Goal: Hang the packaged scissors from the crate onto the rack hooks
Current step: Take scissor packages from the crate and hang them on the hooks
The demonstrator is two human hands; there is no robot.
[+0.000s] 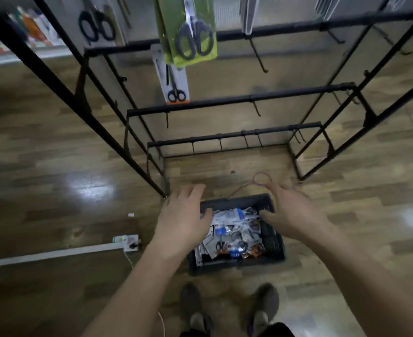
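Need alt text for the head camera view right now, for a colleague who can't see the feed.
Two empty hands, left hand and right hand, reach down with spread fingers over a black crate of packaged scissors on a wood floor. Beyond it stands a black rack; hung scissor packs occupy its upper hooks.

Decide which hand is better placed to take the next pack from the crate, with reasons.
Left, probably, though narrowly: the left hand hangs open with its thumb over the packs in the crate; the right hand lies mostly outside its right rim.
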